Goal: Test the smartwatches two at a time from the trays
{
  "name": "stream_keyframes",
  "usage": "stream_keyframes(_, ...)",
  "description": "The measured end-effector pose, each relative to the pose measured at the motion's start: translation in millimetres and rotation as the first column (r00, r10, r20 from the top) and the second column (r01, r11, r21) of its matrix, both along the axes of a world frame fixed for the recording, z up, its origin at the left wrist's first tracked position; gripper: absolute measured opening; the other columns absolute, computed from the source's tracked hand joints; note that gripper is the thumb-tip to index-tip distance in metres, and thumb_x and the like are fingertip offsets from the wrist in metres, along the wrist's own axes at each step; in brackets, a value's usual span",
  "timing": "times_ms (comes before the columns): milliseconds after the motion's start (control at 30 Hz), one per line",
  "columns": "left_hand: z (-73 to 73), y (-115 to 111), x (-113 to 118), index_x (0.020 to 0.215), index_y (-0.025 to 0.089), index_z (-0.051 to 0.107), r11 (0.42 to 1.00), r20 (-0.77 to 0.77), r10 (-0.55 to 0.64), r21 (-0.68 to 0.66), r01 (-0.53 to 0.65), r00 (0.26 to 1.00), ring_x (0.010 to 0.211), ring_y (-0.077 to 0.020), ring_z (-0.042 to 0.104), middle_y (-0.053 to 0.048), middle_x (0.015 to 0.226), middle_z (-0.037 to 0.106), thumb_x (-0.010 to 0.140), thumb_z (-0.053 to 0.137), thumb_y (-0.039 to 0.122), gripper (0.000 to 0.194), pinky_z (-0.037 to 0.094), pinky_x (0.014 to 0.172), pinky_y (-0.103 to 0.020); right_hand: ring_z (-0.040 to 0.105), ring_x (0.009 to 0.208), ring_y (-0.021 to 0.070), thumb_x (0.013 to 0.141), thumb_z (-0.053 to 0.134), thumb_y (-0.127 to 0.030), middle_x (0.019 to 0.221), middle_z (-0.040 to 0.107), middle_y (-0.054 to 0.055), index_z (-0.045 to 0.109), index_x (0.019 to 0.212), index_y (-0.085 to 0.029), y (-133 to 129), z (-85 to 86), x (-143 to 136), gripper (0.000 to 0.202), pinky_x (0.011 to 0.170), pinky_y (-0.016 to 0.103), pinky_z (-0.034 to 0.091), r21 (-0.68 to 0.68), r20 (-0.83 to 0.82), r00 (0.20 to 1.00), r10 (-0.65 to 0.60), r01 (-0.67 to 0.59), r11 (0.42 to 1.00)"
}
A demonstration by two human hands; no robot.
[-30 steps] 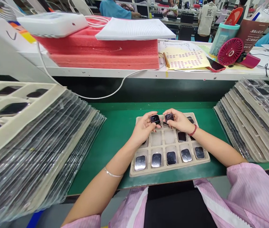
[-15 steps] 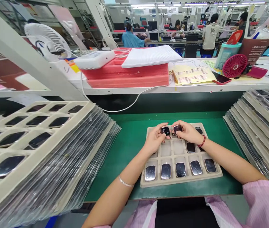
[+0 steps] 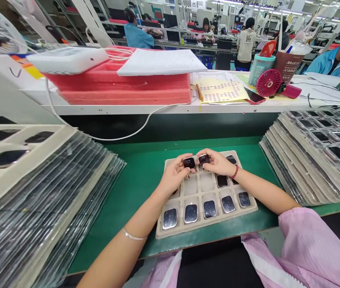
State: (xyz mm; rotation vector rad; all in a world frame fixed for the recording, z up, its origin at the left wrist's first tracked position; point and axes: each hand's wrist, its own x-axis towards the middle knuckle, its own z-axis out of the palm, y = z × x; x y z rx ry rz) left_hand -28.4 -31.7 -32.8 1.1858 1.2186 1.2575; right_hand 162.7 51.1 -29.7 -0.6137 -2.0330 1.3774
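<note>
Between the thumb and fingers of my left hand (image 3: 174, 173) is a dark-faced smartwatch case (image 3: 189, 162) with a shiny rim and no strap. A second smartwatch case (image 3: 204, 159) of the same kind is pinched in my right hand (image 3: 216, 162). Both are held side by side, faces up, over the far part of a beige moulded tray (image 3: 160, 231). Watch cases such as this one (image 3: 210, 209) fill the tray's near row. Two pockets in the middle row are bare. My hands partly hide the far row and both ends of the middle row.
Tall stacks of trays with watch cases stand on the left (image 3: 67, 192) and right (image 3: 296, 160) of the green mat (image 3: 121, 212). A shelf (image 3: 218, 108) behind carries red foam blocks (image 3: 121, 94), a notebook (image 3: 162, 62), a pink fan (image 3: 268, 83) and a phone (image 3: 254, 96). Several people work beyond.
My view has swung to the right, so the scene sits further left. Both hands still hold the two watch cases, with almost the same grip, above the tray.
</note>
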Motion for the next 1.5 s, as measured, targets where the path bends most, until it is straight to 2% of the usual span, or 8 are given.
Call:
stream_keyframes(133, 2.2, -1.2, -0.3, 0.124, 0.014, 0.056, 1.000, -0.012, 0.003, 0.005, -0.003, 1.000, 0.079, -0.0189, 0.070, -0.011, 0.107, 0.072, 0.072, 0.067, 0.024, 0.054, 0.048, 0.059, -0.024, 0.062, 0.089, 0.0177, 0.076, 0.060, -0.018, 0.102, 0.066, 0.007, 0.056, 0.114, -0.015, -1.2, -0.2, -0.5, 0.037, 0.075, 0.029, 0.049, -0.002, -0.021, 1.000, 0.000, 0.000, 1.000)
stream_keyframes(300, 1.4, -0.1, -1.8, 0.119, 0.014, 0.059, 1.000, -0.024, 0.016, 0.012, -0.016, 1.000, 0.073, -0.0187, 0.070, -0.010, 0.099, 0.074, 0.076, 0.065, 0.030, 0.047, 0.047, 0.055, -0.025, 0.059, 0.077, 0.0137, 0.077, 0.061, -0.018, 0.099, 0.067, 0.006, 0.058, 0.112, -0.015, -1.7, -1.9, -1.7, 0.035, 0.066, 0.025, 0.047, 0.003, 0.003, 1.000, -0.019, 0.019, 1.000)
stream_keyframes(533, -0.8, 0.3, -2.2, 0.117, 0.016, 0.059, 1.000, -0.018, -0.005, 0.008, 0.005, 1.000, 0.074, -0.0171, 0.070, -0.008, 0.104, 0.074, 0.064, 0.054, 0.014, 0.053, 0.045, 0.055, -0.023, 0.057, 0.069, 0.0124, 0.079, 0.055, -0.014, 0.092, 0.067, 0.004, 0.057, 0.112, -0.015, -3.3, -0.3, -0.9, 0.033, 0.063, 0.025, 0.047, -0.050, 0.020, 1.000, -0.005, 0.006, 0.999)
stream_keyframes(633, -3.0, 1.0, -2.6, 0.117, 0.017, 0.059, 1.000, -0.012, 0.000, 0.008, 0.001, 1.000, 0.074, -0.0167, 0.070, -0.008, 0.104, 0.073, 0.061, 0.052, 0.012, 0.056, 0.045, 0.055, -0.022, 0.059, 0.075, 0.0136, 0.077, 0.055, -0.011, 0.094, 0.067, 0.004, 0.058, 0.113, -0.015, -4.4, 2.2, -0.3, 0.036, 0.067, 0.026, 0.047, 0.004, 0.029, 1.000, -0.005, 0.005, 1.000)
stream_keyframes(767, -4.1, 1.8, -2.6, 0.116, 0.017, 0.058, 1.000, -0.014, -0.001, 0.005, 0.001, 1.000, 0.074, -0.0169, 0.070, -0.008, 0.104, 0.073, 0.060, 0.053, 0.012, 0.056, 0.044, 0.055, -0.022, 0.055, 0.071, 0.0121, 0.075, 0.053, -0.008, 0.096, 0.067, 0.004, 0.058, 0.114, -0.015, -3.9, 1.8, -0.7, 0.041, 0.064, 0.024, 0.044, 0.062, 0.051, 0.998, -0.024, 0.021, 0.998)
stream_keyframes(933, -0.4, -0.4, -1.4, 0.116, 0.016, 0.058, 1.000, -0.044, 0.003, 0.013, -0.002, 0.999, 0.075, -0.0176, 0.070, -0.009, 0.104, 0.073, 0.064, 0.056, 0.013, 0.053, 0.045, 0.056, -0.023, 0.057, 0.074, 0.0126, 0.074, 0.051, -0.008, 0.098, 0.067, 0.005, 0.058, 0.115, -0.015, -2.4, -1.7, -2.0, 0.042, 0.065, 0.024, 0.044, 0.051, 0.032, 0.999, -0.014, 0.012, 0.999)
stream_keyframes(1100, 4.6, -3.4, 0.4, 0.116, 0.016, 0.058, 1.000, -0.088, 0.018, 0.011, -0.017, 0.996, 0.076, -0.0179, 0.070, -0.010, 0.104, 0.073, 0.072, 0.062, 0.023, 0.044, 0.047, 0.058, -0.025, 0.060, 0.083, 0.0146, 0.075, 0.055, -0.012, 0.098, 0.066, 0.005, 0.058, 0.113, -0.015, -4.1, -1.2, -1.9, 0.039, 0.071, 0.026, 0.047, 0.023, -0.009, 1.000, 0.004, -0.004, 1.000)
stream_keyframes(1500, 5.7, -3.5, 2.0, 0.114, 0.015, 0.060, 0.999, -0.120, 0.044, 0.013, -0.043, 0.992, 0.073, -0.0178, 0.070, -0.009, 0.101, 0.074, 0.076, 0.063, 0.028, 0.041, 0.049, 0.057, -0.025, 0.059, 0.079, 0.0141, 0.075, 0.054, -0.012, 0.096, 0.067, 0.004, 0.059, 0.112, -0.015, -3.6, -3.0, -2.1, 0.037, 0.072, 0.027, 0.047, 0.049, -0.004, 1.000, -0.018, 0.018, 0.999)
